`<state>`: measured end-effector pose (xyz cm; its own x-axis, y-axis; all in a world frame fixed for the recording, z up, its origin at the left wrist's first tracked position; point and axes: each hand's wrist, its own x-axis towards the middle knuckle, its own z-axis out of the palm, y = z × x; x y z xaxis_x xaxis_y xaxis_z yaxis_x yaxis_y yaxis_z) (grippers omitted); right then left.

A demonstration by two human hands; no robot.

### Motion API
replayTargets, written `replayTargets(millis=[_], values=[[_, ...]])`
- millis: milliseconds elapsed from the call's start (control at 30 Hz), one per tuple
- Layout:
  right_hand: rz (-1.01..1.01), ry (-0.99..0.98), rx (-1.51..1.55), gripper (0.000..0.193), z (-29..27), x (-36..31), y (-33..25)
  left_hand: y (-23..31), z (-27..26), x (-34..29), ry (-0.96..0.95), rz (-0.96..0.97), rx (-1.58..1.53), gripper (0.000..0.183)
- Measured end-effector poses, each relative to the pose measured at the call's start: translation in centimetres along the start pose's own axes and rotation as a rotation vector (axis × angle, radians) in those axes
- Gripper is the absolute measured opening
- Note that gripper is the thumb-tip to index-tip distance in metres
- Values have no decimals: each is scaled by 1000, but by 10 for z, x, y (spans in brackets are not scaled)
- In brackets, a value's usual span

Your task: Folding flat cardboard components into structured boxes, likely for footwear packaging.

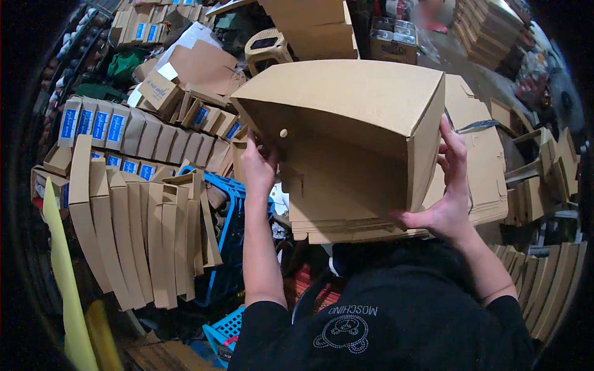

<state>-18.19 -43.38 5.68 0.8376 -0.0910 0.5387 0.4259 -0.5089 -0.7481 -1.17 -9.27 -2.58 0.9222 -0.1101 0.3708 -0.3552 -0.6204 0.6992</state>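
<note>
A brown cardboard box (346,86) is held up in front of my body, its open side facing me. A small round hole shows in its left wall. My left hand (258,166) grips the box's left side, the fingertips partly hidden at its edge. On the right side, my right hand (451,191) clasps the box, thumb at the lower front corner and fingers along the outer wall. Under the box lies a stack of flat cardboard sheets (479,148), with a dark strap across its right part.
Left of me, several narrow cardboard boxes (136,241) stand in a row beside a blue crate (226,247). Behind them are rows of boxes with blue labels (93,120). A beige stool (267,49) stands beyond the box. More cardboard pieces (550,284) stand at right. A yellow sheet (62,272) rises at lower left.
</note>
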Motion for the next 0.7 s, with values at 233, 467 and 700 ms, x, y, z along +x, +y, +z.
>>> replayTargets(millis=[233,467,700], values=[[-107,2,10,132,6,-1,4,3,-1,-2,1,-112,63,64],[-116,-72,-56,140,4,-6,10,2,1,-2,55,-86,-39,58],[-96,-45,-77,142,4,-5,14,-11,3,2,60,-113,-266,40]])
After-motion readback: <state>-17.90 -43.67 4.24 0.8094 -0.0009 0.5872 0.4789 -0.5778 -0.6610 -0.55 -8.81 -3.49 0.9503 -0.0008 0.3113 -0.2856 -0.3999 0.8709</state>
